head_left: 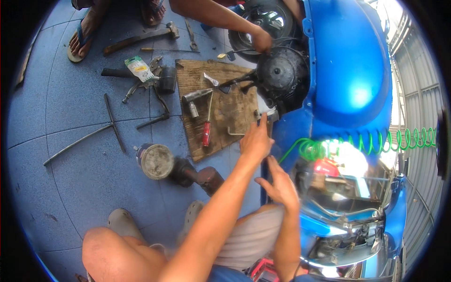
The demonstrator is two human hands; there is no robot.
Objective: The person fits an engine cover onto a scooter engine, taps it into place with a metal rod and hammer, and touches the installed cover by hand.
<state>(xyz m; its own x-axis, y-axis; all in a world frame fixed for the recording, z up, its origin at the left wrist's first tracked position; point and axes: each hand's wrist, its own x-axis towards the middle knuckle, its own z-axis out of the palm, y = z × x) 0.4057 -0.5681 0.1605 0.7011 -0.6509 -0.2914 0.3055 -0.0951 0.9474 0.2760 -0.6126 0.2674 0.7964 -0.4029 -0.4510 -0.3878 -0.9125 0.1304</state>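
Note:
My left hand reaches forward with its index finger stretched out, close to a small metal fitting below a round black hub housing. Its other fingers are partly hidden. Just behind it, my right hand is open, thumb and fingers apart, beside the blue body panel. I see nothing in either hand. Left of my hands, a brown cardboard sheet bears an L-shaped hex key, a screwdriver with a red handle and a socket. Another person's hand is at the housing's top.
A hammer, a spanner, a T-handle wrench and a black mallet head lie on blue tiles. Nearer me are a round tin and a dark impact wrench. A green coiled hose crosses the right side.

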